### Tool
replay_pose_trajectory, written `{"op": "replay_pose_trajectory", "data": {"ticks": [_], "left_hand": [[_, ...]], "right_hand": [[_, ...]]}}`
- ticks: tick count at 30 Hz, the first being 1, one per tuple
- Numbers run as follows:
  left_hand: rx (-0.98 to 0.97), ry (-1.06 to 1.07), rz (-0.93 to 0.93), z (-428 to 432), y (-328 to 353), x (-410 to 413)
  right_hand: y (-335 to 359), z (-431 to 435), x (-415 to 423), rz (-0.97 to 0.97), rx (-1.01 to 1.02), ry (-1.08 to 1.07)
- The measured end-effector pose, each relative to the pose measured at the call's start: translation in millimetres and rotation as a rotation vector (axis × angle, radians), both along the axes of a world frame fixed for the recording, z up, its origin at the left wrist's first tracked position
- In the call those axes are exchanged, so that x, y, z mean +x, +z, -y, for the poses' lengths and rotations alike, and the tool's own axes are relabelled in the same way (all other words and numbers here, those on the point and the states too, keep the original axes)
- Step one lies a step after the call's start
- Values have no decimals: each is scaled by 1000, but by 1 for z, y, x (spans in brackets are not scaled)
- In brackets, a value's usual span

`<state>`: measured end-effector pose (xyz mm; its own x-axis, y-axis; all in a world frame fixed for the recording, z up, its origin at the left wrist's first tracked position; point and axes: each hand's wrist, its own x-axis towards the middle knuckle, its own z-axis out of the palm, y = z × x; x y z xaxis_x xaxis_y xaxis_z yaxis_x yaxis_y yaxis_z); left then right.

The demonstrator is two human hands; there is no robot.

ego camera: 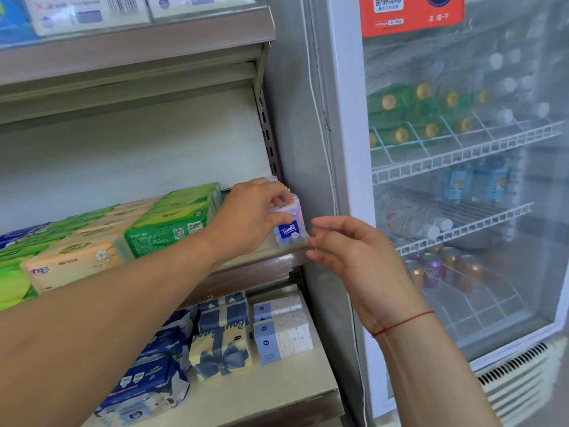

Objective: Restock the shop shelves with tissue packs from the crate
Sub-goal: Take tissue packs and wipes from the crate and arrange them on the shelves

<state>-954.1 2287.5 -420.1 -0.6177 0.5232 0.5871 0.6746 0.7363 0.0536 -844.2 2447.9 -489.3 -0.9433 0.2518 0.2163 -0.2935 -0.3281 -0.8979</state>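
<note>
The person is working at the right end of the middle shelf (271, 262), hard against the grey side panel (295, 134) that divides the shelving from the glass-door drinks cooler (462, 180). The left hand (246, 218) has its fingers and thumb curled round a small purple-and-blue Tempo tissue pack (290, 231), which stands upright at the shelf's front edge with more packs of the same kind lined up behind it. The right hand (354, 257) hovers just beside it, fingers loosely curled and holding nothing that I can see. Its thumb and forefinger sit close to the pack's lower right corner, though I cannot tell if they touch. From the right hand the pack lies at about 10 o'clock. From the left palm it is at 3 o'clock, so the left hand is plainly the nearer one and has control. The pack's long axis runs up and down, its printed face turned outward. Green tissue bundles (172, 223) fill the shelf at 9 o'clock of the pack. The next move looks like a push straight back toward 12 o'clock to seat the pack in its row. The crate is out of sight.
</note>
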Motion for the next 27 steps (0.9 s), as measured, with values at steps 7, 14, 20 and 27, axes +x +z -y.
{"op": "replay_pose_trajectory", "data": {"ticks": [7,14,20,27], "left_hand": [[27,-26,-21,-7,-8,0],[-19,39,-58,-9,-12,3],[37,31,-6,-2,-13,4],[24,69,-40,-5,-17,-3]], "right_hand": [[-1,3,-3,2,22,10],[-1,3,-3,-3,0,5],[-2,3,-4,4,7,-2],[-3,6,-4,1,3,0]]}}
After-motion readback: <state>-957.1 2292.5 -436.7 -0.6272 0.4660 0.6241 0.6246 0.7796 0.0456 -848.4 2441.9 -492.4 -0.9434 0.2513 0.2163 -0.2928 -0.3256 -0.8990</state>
